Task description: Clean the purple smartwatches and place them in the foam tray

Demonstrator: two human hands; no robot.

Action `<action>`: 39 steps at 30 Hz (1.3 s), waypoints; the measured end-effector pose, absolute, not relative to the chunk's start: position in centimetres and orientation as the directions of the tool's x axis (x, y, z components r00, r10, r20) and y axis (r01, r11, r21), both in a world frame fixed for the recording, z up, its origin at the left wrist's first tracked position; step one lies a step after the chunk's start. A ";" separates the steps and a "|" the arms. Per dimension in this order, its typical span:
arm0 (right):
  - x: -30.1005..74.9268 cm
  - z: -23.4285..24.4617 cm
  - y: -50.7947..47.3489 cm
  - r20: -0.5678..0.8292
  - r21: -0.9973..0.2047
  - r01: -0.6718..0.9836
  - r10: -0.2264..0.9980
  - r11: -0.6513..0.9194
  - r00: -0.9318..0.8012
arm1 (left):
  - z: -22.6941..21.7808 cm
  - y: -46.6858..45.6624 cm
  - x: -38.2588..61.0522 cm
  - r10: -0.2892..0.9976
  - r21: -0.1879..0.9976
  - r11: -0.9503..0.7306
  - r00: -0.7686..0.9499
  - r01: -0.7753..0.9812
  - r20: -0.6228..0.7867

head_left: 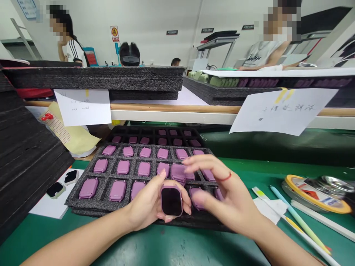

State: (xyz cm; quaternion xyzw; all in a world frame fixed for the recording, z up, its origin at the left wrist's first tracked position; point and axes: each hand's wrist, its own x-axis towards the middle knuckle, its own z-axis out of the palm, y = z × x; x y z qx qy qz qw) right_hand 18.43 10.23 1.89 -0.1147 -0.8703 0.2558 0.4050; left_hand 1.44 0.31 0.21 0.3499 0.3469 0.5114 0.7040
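My left hand is closed around a watch case with a purple frame and a black screen that faces up. My right hand is open beside it, thumb and fingers spread and slightly blurred. Its fingertips overlap a purple watch case that sits askew across the tray's pockets; whether they touch it I cannot tell. Below both hands lies a black foam tray with rows of purple watch cases, most of them face down. My right hand hides part of the tray's right side.
At left, two pale-framed watches lie on white paper, near stacked black foam. Tape rolls, a blue-green pen and a white stick lie at right. A shelf edge with handwritten sheets crosses behind; several people are beyond.
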 end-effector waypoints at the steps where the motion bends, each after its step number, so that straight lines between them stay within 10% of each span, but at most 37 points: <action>1: 18.5 2.2 9.7 0.643 -0.497 -0.049 0.330 0.866 -0.691 | 0.2 0.3 1.4 0.957 0.832 0.255 0.249 -0.492 -0.146; 15: 17.7 2.4 8.0 0.755 -0.344 -0.111 0.205 0.932 -0.623 | 0.0 0.5 1.5 0.970 0.756 0.227 0.212 -0.614 -0.119; 21: 18.4 1.7 8.2 0.842 -0.490 -0.124 0.431 0.863 -0.324 | 0.1 0.4 1.4 0.970 0.752 0.225 0.215 -0.619 -0.114; 39: 17.2 0.4 8.2 0.672 -0.522 -0.081 0.350 0.849 -0.653 | 0.0 0.1 1.2 0.968 0.737 0.250 0.191 -0.628 -0.165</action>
